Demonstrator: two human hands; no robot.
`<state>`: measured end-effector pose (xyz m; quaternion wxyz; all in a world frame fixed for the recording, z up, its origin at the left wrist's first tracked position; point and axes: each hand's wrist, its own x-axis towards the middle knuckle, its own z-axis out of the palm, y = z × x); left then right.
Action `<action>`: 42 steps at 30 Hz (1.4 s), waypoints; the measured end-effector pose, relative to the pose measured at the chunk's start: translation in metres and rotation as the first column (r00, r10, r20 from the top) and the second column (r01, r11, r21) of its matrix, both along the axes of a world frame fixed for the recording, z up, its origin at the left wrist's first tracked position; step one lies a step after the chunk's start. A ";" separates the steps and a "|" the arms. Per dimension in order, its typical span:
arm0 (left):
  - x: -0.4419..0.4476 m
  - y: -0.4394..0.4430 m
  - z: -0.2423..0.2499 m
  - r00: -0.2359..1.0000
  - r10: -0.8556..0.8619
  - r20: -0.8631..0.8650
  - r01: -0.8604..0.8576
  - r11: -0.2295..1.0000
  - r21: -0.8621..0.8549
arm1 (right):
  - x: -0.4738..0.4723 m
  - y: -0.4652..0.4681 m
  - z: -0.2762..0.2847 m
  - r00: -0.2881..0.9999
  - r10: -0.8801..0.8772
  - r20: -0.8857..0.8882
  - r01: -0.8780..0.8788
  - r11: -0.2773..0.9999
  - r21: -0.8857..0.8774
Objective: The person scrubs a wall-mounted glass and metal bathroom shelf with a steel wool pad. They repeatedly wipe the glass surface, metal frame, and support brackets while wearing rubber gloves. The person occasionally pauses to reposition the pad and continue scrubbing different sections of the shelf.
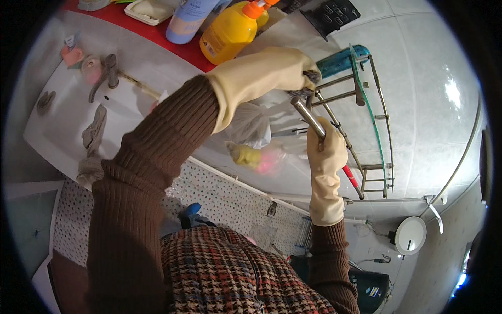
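My left hand (286, 70), in a cream rubber glove, reaches across to the wall rack and grips a dark grey scrubbing pad or cloth (302, 92). It presses against the near left part of the metal wall rack (337, 121). My right hand (328, 147), gloved alike, is closed around a shiny metal bar (308, 117) at the rack's front. The bar's rounded end sticks out toward my left hand; whether it is fixed to the rack is hidden. A glass shelf (374, 117) runs along the rack, with a teal translucent object (337, 62) at its far end.
A white washbasin (129, 106) with a tap (110, 74) and a wet grey cloth (94, 129) lies at left. On a red ledge (157, 33) stand a yellow pump bottle (227, 33) and a blue tube (188, 19). Plastic bags (251, 125) hang below the rack.
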<state>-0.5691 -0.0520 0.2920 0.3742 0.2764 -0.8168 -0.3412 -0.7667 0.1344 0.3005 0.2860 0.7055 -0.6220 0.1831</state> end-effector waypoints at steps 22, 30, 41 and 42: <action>-0.003 -0.007 0.010 0.993 0.084 0.081 -0.040 0.897 -0.441 | 0.001 0.003 0.003 0.996 0.014 -0.085 -0.016 1.000 -0.020; 0.005 0.006 -0.015 0.990 -0.081 -0.118 0.053 0.974 -0.219 | -0.001 0.004 0.002 0.999 -0.003 -0.035 0.004 1.000 0.019; 0.011 0.019 -0.020 0.921 -0.209 -0.328 0.298 0.921 0.251 | -0.004 0.000 -0.003 0.995 -0.001 -0.101 0.000 1.000 -0.015; 0.013 0.022 -0.027 0.905 -0.218 -0.366 0.273 0.956 0.106 | -0.004 0.000 -0.003 0.994 0.007 -0.105 -0.010 1.000 -0.023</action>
